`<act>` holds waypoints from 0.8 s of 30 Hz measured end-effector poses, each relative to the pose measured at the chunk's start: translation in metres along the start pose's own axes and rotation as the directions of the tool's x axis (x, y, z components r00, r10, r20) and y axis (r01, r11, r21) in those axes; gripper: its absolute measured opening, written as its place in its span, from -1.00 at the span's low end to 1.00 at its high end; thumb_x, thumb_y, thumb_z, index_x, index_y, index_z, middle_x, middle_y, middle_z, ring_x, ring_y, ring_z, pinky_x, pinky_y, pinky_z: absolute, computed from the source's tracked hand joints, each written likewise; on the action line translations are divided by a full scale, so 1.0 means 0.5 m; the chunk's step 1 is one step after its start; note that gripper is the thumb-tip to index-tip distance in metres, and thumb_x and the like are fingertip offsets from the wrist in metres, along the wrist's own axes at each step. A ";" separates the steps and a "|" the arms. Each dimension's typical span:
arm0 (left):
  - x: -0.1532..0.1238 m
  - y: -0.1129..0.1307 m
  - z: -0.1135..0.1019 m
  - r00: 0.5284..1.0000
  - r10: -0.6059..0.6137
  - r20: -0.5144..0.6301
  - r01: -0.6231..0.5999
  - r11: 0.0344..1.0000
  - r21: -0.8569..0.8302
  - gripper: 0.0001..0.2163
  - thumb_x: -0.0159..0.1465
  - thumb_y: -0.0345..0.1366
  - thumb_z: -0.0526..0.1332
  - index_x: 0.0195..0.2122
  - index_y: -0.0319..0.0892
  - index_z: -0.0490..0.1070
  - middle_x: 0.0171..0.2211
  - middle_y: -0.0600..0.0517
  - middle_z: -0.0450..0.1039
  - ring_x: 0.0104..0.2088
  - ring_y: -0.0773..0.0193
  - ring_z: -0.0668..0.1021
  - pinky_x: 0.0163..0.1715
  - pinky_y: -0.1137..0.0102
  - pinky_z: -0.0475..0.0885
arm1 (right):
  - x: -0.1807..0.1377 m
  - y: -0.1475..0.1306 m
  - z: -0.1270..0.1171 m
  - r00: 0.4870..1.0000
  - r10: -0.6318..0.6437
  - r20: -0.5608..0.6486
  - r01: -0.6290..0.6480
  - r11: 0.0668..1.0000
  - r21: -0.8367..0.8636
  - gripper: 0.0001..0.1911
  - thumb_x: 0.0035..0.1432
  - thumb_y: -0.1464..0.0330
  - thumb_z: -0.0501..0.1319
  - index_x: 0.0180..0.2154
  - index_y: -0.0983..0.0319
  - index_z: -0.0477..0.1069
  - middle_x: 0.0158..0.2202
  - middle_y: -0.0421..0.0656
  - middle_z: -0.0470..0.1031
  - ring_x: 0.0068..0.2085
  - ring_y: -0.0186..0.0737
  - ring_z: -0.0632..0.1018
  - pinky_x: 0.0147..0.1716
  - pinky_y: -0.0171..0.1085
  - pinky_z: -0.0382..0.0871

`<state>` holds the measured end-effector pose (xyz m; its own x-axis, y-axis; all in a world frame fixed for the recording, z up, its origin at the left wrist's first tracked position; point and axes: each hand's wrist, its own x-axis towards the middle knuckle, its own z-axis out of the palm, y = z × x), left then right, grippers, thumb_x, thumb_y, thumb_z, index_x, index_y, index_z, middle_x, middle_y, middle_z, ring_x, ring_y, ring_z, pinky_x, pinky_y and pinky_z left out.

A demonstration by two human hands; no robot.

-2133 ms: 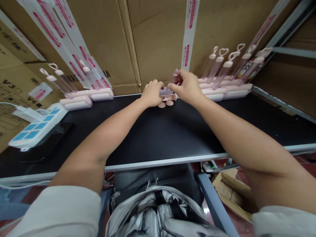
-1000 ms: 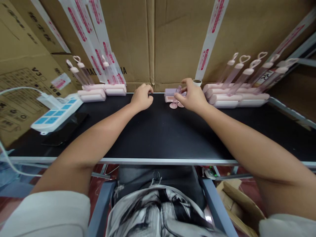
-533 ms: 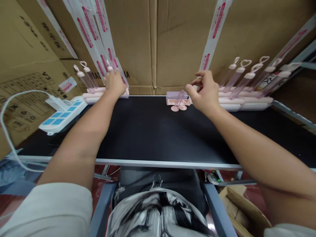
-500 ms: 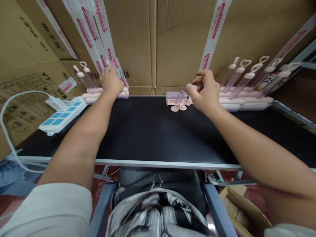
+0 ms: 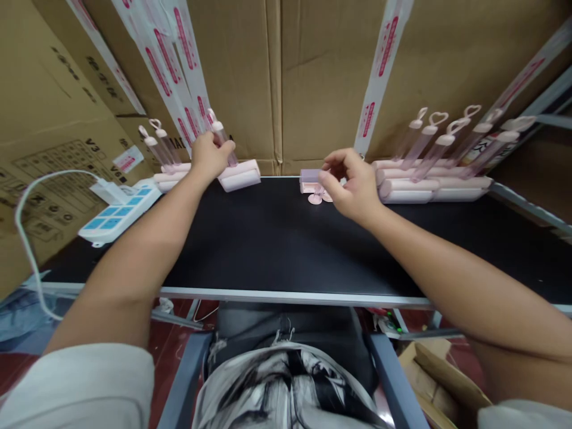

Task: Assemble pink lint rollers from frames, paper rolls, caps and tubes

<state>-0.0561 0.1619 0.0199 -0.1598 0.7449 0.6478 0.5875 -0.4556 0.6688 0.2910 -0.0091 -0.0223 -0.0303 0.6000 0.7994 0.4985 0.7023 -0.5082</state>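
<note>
At far left, a printed carton (image 5: 49, 116) and, before it on the black table (image 5: 268, 250), a white power strip (image 5: 107, 223) with blue sockets, a plug and a white cable (image 5: 27, 238) looping down past the front edge; just right of that, two clear tubes (image 5: 158, 154) with pale pink looped caps, both leaning, above pink-and-white cases (image 5: 170, 178) partly behind the left forearm (image 5: 154, 238); next, the left hand (image 5: 208, 156), fingers and thumb wrapped round a pink-capped tube (image 5: 222, 139), with a tilted pink case (image 5: 241, 176) at its foot — resting on the table or slightly raised, impossible to tell; near mid-table, by the back edge and in front of a tall cardboard box (image 5: 322, 77), a small lilac-and-pink box (image 5: 309, 177) with round pink discs (image 5: 315, 199) before it, partly hidden by the right hand (image 5: 355, 187); fingers loosely curled there, thumb close to the small box — gripping, touching or free, cannot tell; further right, a double row of pale pink cases (image 5: 406, 189), with clear heart-looped tubes (image 5: 431, 159) leaning above; lower right, under the table, an open brown carton (image 5: 442, 375) near the red floor.
</note>
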 end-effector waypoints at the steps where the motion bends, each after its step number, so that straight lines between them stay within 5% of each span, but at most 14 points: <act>1: -0.029 0.029 -0.001 0.999 0.036 0.021 -0.034 0.996 -0.088 -0.65 0.15 -0.15 0.56 -0.47 -0.08 0.37 -0.59 0.18 0.25 -0.43 0.32 0.35 -0.36 0.31 0.13 | -0.007 -0.004 0.013 0.998 0.052 0.038 -0.054 0.997 0.057 -0.56 0.27 -0.03 0.40 -0.03 0.12 0.45 -0.12 -0.11 0.60 -0.22 -0.11 0.58 -0.14 -0.05 0.56; 6: -0.186 0.158 0.005 0.972 0.072 0.222 0.051 0.863 -0.503 -0.50 0.27 0.26 0.44 -0.27 -0.07 0.36 -0.60 0.18 0.30 -0.60 0.35 0.36 -0.53 0.37 0.16 | -0.040 -0.023 0.073 0.900 0.287 0.329 -0.403 0.837 0.371 -0.13 -0.01 -0.19 0.55 0.15 0.09 0.35 0.09 -0.03 0.55 -0.11 -0.07 0.60 -0.15 -0.04 0.64; 10: -0.252 0.199 0.000 0.950 0.112 0.291 0.097 0.781 -0.617 -0.41 0.21 0.38 0.42 -0.27 -0.08 0.37 -0.57 0.17 0.35 -0.60 0.39 0.38 -0.55 0.41 0.23 | -0.045 -0.044 0.078 0.852 0.249 0.460 -0.481 0.720 0.501 -0.26 0.03 -0.13 0.58 0.06 0.10 0.40 -0.06 -0.11 0.60 -0.13 -0.08 0.61 -0.22 -0.09 0.68; 12: -0.263 0.203 -0.010 0.899 0.178 0.400 0.105 0.798 -0.593 -0.40 0.12 0.35 0.49 -0.29 -0.12 0.45 -0.49 0.10 0.47 -0.52 0.37 0.47 -0.49 0.42 0.33 | -0.044 -0.050 0.072 0.871 0.231 0.433 -0.451 0.727 0.519 -0.28 0.02 -0.09 0.59 0.06 0.09 0.43 -0.05 -0.13 0.61 -0.08 -0.07 0.62 -0.10 -0.05 0.69; 15: -0.276 0.205 -0.021 0.759 0.246 0.603 0.123 0.855 -0.503 -0.42 0.04 0.24 0.59 -0.21 -0.17 0.62 -0.31 0.00 0.65 -0.35 0.28 0.61 -0.35 0.40 0.47 | -0.042 -0.052 0.067 0.902 0.211 0.378 -0.394 0.760 0.517 -0.25 0.00 -0.06 0.61 0.12 0.06 0.44 0.07 -0.10 0.62 0.08 0.01 0.62 0.15 0.03 0.60; 17: -0.287 0.208 -0.020 0.723 0.233 0.650 0.149 0.866 -0.477 -0.45 0.08 0.21 0.57 -0.16 -0.17 0.67 -0.24 -0.04 0.70 -0.29 0.21 0.65 -0.32 0.38 0.51 | -0.044 -0.052 0.069 0.897 0.239 0.373 -0.411 0.761 0.502 -0.20 -0.01 -0.10 0.61 0.14 0.04 0.41 0.10 -0.09 0.62 0.13 0.04 0.62 0.20 0.05 0.57; 24: -0.288 0.212 -0.009 0.863 0.048 0.503 0.304 0.746 -0.593 -0.57 0.10 0.12 0.54 -0.28 -0.15 0.62 -0.39 0.01 0.62 -0.45 0.24 0.57 -0.45 0.34 0.44 | -0.056 -0.050 0.092 0.868 0.359 0.344 -0.490 0.730 0.475 -0.19 -0.08 -0.21 0.59 -0.01 0.04 0.32 -0.11 -0.17 0.59 -0.12 -0.06 0.63 -0.09 -0.04 0.65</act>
<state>0.0257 0.0040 -0.0007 0.2896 0.8660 0.4077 -0.0804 -0.4025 0.9119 0.2397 -0.0261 -0.0467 -0.1456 0.9043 0.4014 -0.0330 0.4010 -0.9155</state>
